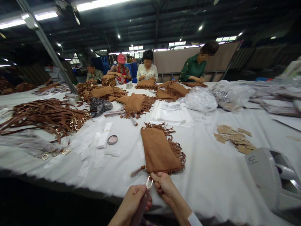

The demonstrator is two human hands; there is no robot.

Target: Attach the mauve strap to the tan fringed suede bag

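Observation:
A brown fringed pouch (158,149) lies flat on the white-covered table in front of me. At its lower left corner is a gold oval clasp (149,182), with a small tassel pull (137,171) beside it. My left hand (135,199) is closed on a brown strap (142,207) just below the clasp. The fingers of my right hand (163,185) pinch around the clasp's upper end, at the pouch corner. What exactly the right fingertips grip is partly hidden.
Brown straps (47,116) are heaped at the left, more fringed pouches (135,103) further back. Cardboard tags (235,138) and a grey dispenser (274,179) stand right. White bags (171,113) and a round tin (112,139) lie nearer. Several people work across the table.

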